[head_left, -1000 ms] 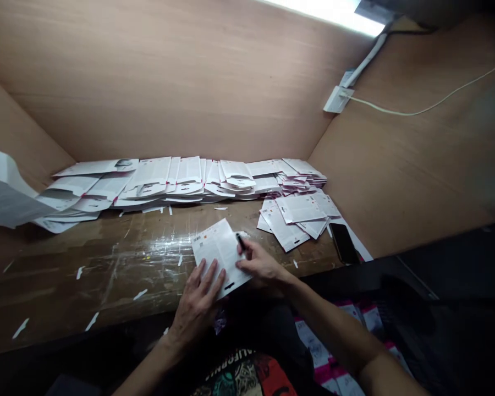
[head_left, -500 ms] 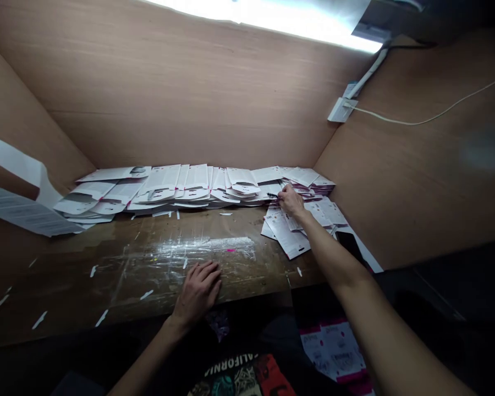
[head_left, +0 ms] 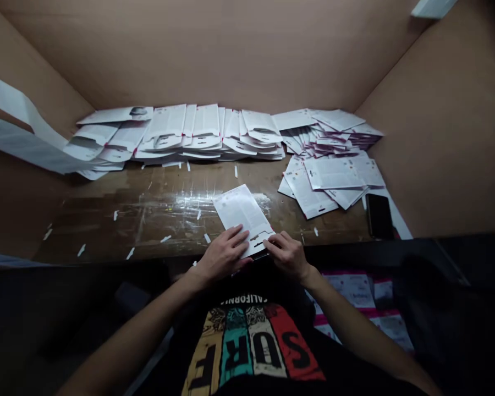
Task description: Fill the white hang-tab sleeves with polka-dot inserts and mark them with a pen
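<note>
A flat white cardboard packet (head_left: 243, 212) with a slotted hang-hole end lies tilted at the table's front edge, that end towards me. My left hand (head_left: 224, 252) grips its lower left side, fingers on top and thumb by the near edge. At the lower right corner, beside the hang slot, my right hand (head_left: 287, 254) is closed on the same packet, fingers bent. Whether the right fingers also hold something small, I cannot tell. Farther right lies a loose pile of similar packets (head_left: 334, 173), apart from both hands.
A long row of overlapping white packets (head_left: 165, 129) runs along the back wall. A black phone (head_left: 379, 215) rests at the right front. Small white paper scraps (head_left: 165, 238) dot the wooden table (head_left: 94, 220). White paper strips (head_left: 20, 104) hang at left; printed packets (head_left: 350, 289) sit below the table.
My right hand has come back from the pile at the back right to the front edge. A packet now lies under both hands; my left hand has shifted onto it. The view has tilted down.
</note>
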`<state>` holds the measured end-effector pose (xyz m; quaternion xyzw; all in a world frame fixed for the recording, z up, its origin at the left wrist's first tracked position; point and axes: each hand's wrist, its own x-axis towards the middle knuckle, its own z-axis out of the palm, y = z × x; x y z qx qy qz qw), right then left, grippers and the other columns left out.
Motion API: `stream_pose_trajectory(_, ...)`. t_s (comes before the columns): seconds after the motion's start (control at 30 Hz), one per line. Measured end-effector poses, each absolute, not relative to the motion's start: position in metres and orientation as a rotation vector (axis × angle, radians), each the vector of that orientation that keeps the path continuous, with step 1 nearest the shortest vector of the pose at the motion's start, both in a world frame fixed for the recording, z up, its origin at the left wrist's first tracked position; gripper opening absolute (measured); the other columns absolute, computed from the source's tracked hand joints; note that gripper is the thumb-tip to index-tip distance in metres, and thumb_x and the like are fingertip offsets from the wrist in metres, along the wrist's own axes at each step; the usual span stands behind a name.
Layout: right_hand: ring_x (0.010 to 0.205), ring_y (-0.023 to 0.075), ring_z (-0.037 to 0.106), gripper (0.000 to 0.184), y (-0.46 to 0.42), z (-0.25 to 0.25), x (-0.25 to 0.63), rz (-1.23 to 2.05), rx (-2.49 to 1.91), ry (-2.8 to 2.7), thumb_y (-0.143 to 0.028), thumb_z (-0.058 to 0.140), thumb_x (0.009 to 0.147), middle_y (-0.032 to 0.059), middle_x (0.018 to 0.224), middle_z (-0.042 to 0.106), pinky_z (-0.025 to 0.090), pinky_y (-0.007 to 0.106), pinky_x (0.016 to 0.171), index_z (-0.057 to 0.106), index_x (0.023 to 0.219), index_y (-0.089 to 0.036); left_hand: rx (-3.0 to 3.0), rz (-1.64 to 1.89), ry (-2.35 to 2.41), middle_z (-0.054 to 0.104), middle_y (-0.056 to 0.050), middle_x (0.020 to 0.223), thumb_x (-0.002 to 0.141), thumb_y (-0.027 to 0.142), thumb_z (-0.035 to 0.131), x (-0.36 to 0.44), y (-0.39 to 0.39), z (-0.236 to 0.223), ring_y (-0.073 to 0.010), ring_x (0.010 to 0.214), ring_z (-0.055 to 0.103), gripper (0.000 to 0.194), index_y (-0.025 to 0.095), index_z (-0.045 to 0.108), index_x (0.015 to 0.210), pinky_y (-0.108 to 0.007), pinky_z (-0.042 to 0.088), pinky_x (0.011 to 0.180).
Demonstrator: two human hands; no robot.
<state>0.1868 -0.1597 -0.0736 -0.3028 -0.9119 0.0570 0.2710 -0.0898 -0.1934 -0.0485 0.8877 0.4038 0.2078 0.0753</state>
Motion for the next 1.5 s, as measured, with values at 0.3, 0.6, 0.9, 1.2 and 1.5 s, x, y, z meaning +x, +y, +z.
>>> stream_pose_trajectory(0.3,0.074,0.0216,0.067,0.058,-0.134,-0.035,0.192,1.015,-1.277,-1.539,-0.065,0.039,0.108,0.0076,0.083,0.07,0.056,0.035,0.068,0.072,0.087,-0.022,2.553,0.743,1.251,0.069,-0.014,0.142,0.1,0.039,0.07,-0.092,-0.207,-0.066,-0.0361,0.146,0.055,0.024,0.017,0.071,0.11,-0.056,0.049,0.122)
stream_pose_trajectory(0.6,0.056,0.0162,0.058,0.037,-0.114,-0.046,0.161,1.514,-1.283,-1.579,-0.058,0.072,0.088,0.0015,0.07,0.071,0.046,0.028,0.053,0.071,0.085,-0.021,2.591,0.713,1.296,0.067,-0.015,0.143,0.1,0.034,0.068,-0.089,-0.208,-0.07,-0.0371,0.146,0.054,0.034,0.017,0.07,0.13,-0.058,0.049,0.121)
stream_pose_trajectory(0.9,0.058,0.0171,0.06,0.037,-0.117,-0.051,0.157,1.526,-1.305,-1.605,-0.059,0.073,0.087,0.0009,0.067,0.069,0.05,0.03,0.057,0.072,0.083,-0.022,2.59,0.65,1.28,0.063,-0.014,0.151,0.095,0.031,0.073,-0.091,-0.208,-0.075,-0.0387,0.151,0.048,0.039,0.018,0.069,0.132,-0.059,0.045,0.124)
stream_pose_trajectory(1.2,0.113,0.0301,0.068,0.041,-0.123,-0.04,0.183,1.082,-0.86,-2.208,-0.055,0.069,0.098,0.0127,0.124,0.074,0.054,0.047,0.098,0.072,0.126,-0.025,2.478,0.915,1.282,0.075,-0.012,0.129,0.098,0.038,0.074,-0.092,-0.21,-0.073,-0.0345,0.139,0.061,0.022,0.019,0.072,0.108,-0.057,0.049,0.121)
stream_pose_trajectory(1.5,0.105,0.0335,0.059,0.019,-0.137,-0.067,0.143,0.471,-1.319,-2.28,-0.034,0.063,0.1,0.0148,0.11,0.063,0.05,0.046,0.093,0.066,0.112,-0.02,2.617,0.678,1.393,0.063,-0.012,0.15,0.103,0.033,0.066,-0.091,-0.203,-0.071,-0.0332,0.133,0.061,0.041,0.025,0.063,0.143,-0.054,0.053,0.11)
